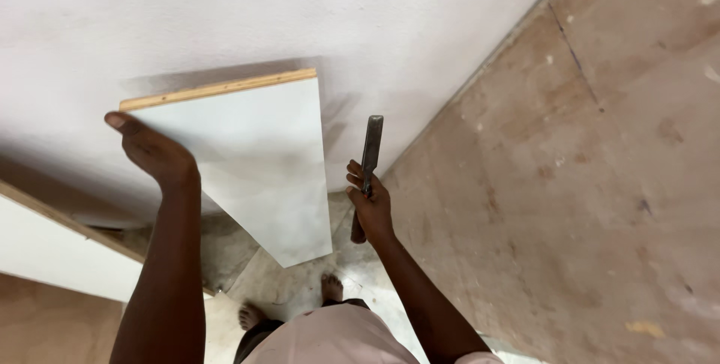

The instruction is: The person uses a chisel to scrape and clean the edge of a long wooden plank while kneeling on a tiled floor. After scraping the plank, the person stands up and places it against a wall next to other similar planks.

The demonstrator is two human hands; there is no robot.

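My left hand grips the left edge of a white laminated board with a raw plywood top edge, holding it upright against the white wall. My right hand is closed around the handle of a dark metal chisel-like tool, its flat blade pointing up just right of the board, apart from it. My bare feet stand on the floor below.
A brown plywood sheet stands at the right, meeting the wall. Another white laminated panel with a wood edge lies at the lower left. The floor between is dusty grey.
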